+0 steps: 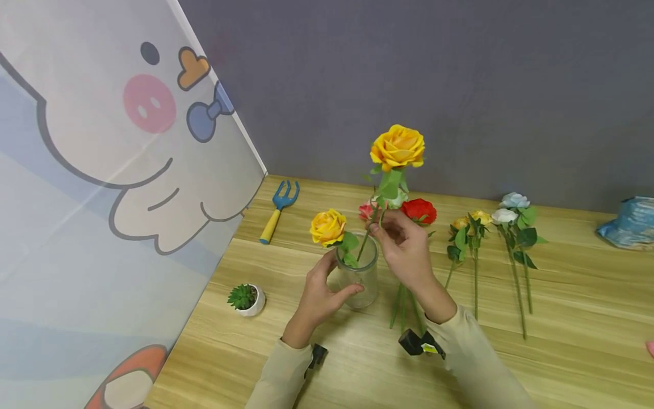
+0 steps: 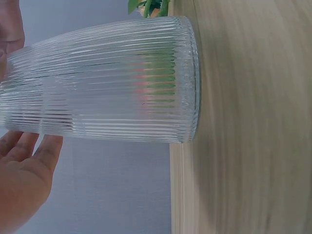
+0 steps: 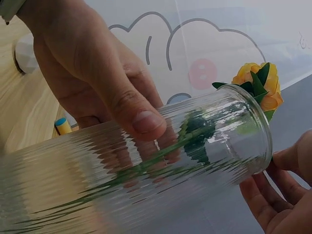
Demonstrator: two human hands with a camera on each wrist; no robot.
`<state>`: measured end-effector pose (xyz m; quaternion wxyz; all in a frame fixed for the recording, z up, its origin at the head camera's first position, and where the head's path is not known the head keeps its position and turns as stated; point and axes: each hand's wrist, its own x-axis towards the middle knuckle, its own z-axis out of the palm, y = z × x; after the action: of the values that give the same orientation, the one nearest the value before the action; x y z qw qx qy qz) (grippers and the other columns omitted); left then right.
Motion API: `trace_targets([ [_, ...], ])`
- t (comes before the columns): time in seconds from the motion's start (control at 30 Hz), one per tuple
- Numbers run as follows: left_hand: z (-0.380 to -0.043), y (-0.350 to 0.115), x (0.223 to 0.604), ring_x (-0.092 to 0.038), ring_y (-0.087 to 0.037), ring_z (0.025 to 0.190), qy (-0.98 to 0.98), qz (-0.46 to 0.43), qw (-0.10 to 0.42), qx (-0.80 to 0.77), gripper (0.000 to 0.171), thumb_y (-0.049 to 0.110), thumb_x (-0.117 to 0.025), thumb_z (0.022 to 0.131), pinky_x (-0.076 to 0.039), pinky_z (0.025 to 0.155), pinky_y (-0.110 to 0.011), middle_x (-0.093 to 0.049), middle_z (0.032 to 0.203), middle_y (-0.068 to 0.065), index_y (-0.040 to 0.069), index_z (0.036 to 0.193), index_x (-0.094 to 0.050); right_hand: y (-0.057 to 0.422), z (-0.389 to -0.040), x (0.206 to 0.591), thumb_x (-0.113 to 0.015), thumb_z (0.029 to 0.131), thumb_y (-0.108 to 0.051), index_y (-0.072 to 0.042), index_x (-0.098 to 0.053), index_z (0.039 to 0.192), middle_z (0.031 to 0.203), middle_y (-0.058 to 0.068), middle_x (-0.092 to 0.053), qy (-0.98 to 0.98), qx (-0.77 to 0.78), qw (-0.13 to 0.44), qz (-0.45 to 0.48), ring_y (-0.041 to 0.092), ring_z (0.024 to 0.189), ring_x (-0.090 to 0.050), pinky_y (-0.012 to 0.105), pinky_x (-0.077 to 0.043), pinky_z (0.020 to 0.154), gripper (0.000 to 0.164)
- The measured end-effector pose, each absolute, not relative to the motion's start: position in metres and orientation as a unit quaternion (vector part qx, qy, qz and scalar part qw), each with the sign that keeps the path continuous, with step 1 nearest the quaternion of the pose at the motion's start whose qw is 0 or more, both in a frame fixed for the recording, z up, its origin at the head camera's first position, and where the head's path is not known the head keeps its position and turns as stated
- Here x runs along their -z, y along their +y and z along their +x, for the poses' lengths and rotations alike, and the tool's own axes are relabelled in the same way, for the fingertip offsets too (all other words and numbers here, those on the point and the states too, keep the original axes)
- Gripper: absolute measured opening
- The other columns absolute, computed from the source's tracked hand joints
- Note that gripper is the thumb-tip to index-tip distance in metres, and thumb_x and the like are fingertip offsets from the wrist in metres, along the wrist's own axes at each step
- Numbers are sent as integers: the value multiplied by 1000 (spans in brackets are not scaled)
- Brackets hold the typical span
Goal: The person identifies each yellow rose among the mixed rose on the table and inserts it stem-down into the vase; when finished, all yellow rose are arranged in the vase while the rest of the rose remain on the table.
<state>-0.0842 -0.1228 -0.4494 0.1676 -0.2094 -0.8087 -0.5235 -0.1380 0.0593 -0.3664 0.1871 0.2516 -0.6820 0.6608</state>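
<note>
A clear ribbed glass vase (image 1: 359, 287) stands on the wooden table. My left hand (image 1: 320, 292) holds it, fingers along its left side and thumb across its front. One yellow rose (image 1: 328, 227) leans out over the left of the rim; its green stem shows through the ribbed glass in the right wrist view. Above the vase mouth, my right hand (image 1: 406, 244) pinches the stem of a taller yellow rose (image 1: 398, 147). The lower end of this stem is inside the vase. Behind the right hand lie a red rose (image 1: 420, 211) and a pink flower (image 1: 366, 212), partly hidden.
Small yellow flowers (image 1: 480, 217) and pale blue and white flowers (image 1: 504, 216) lie to the right. A blue bag (image 1: 631, 224) sits at the far right. On the left are a hand fork (image 1: 278, 213) and a potted succulent (image 1: 250, 300). A grey wall (image 1: 460, 85) stands behind.
</note>
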Motion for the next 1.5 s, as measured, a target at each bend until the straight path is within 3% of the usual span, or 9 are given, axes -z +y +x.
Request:
trace_targets([
  [0.13,-84,-123,449,-61,-36,128,-810,-208,166,523,75,26,-87,86,-53,107,-45,-61,138,-21,-6,143,-50,58,-138,367,-68,88,18,19,-66,99,92,30,-71,-698,-645,188,249,-2,86,-67,13,-57,79,12],
  [0.3,-85,-123,449,-60,-35,130,-810,-203,162,526,81,47,-78,90,-52,109,-45,-60,140,-20,-6,144,-50,58,-139,370,-69,88,16,16,-68,98,92,27,-73,-716,-621,193,253,3,87,-69,13,-57,80,10],
  [0.4,-85,-122,449,-60,-35,130,-812,-201,163,524,81,47,-78,90,-52,109,-46,-60,141,-20,-5,145,-50,58,-139,372,-70,88,16,14,-70,101,94,23,-75,-723,-612,192,257,6,87,-70,14,-58,80,13],
  [0.67,-85,-122,451,-60,-35,130,-811,-204,160,524,76,33,-84,88,-52,108,-47,-61,140,-20,-5,145,-50,66,-133,383,-58,95,13,13,-73,110,106,25,-74,-763,-593,136,220,35,94,-72,14,-56,82,20],
  [0.83,-85,-122,449,-59,-35,131,-811,-205,154,526,77,14,-90,82,-52,109,-48,-60,141,-20,-4,145,-49,83,-127,397,-49,104,6,16,-68,119,117,30,-70,-765,-620,71,160,17,99,-71,16,-57,84,27],
  [0.97,-85,-123,449,-59,-37,131,-812,-200,154,526,80,6,-90,79,-52,109,-49,-59,142,-21,-5,146,-48,101,-126,403,-50,105,5,17,-69,111,104,23,-74,-746,-641,98,152,3,90,-69,20,-60,80,23],
  [1.17,-84,-125,449,-59,-38,131,-817,-193,156,521,81,6,-91,78,-51,109,-50,-59,141,-22,-6,146,-48,144,-128,401,-49,105,6,12,-71,105,87,-7,-74,-698,-691,166,95,5,79,-71,16,-60,72,23],
  [1.3,-84,-125,450,-59,-38,131,-816,-191,155,523,81,11,-91,80,-51,109,-51,-59,142,-22,-6,146,-48,172,-129,396,-49,105,4,-4,-75,101,83,0,-74,-663,-720,201,41,8,72,-71,16,-60,66,28],
  [1.5,-85,-125,449,-58,-38,132,-813,-192,153,528,80,13,-90,81,-51,109,-51,-58,143,-21,-5,146,-48,200,-132,397,-51,107,-3,-8,-75,99,83,-1,-75,-664,-726,181,-12,8,70,-72,16,-60,65,26],
])
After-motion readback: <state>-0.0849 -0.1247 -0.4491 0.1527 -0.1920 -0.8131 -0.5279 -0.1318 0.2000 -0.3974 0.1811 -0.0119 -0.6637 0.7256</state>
